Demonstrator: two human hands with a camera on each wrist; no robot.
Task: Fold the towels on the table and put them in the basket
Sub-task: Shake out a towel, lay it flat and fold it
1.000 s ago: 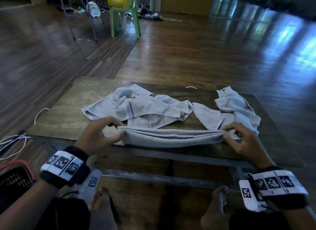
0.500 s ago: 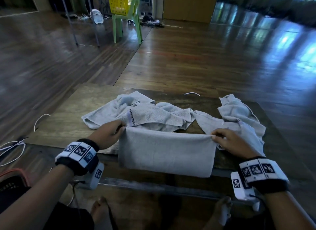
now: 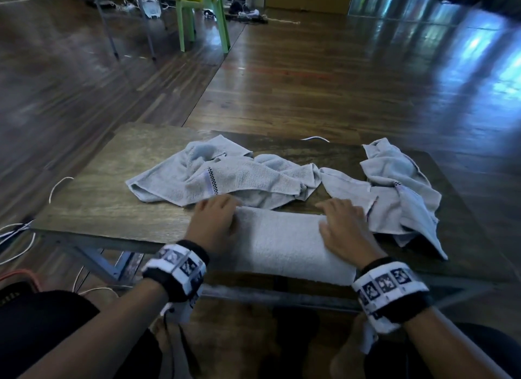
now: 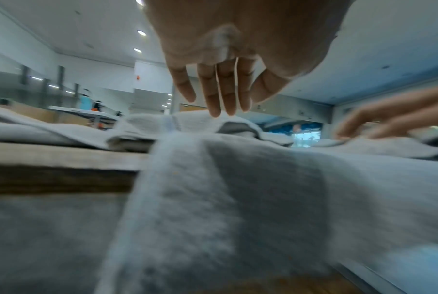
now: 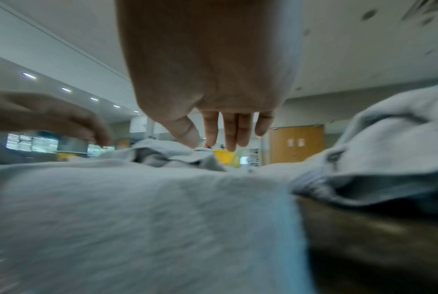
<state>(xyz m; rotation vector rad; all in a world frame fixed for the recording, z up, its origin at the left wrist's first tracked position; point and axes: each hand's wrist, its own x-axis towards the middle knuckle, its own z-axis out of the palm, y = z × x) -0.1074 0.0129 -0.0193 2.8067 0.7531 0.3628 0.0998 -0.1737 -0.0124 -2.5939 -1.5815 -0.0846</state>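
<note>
Grey folded towel (image 3: 284, 243) between both hands (image 3: 215, 225)

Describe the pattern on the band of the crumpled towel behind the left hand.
A black-and-white checked strip on the grey towel; the head view shows it best.

Right hand (image 5: 207, 79), fingers straight, above the folded towel (image 5: 137, 218).

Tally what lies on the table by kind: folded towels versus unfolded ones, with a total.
Folded towel, under both hands at the near edge: 1
Crumpled towel, left: 1
Crumpled towel, right: 1
Total: 3, as far as the heaps can be told apart.
</note>
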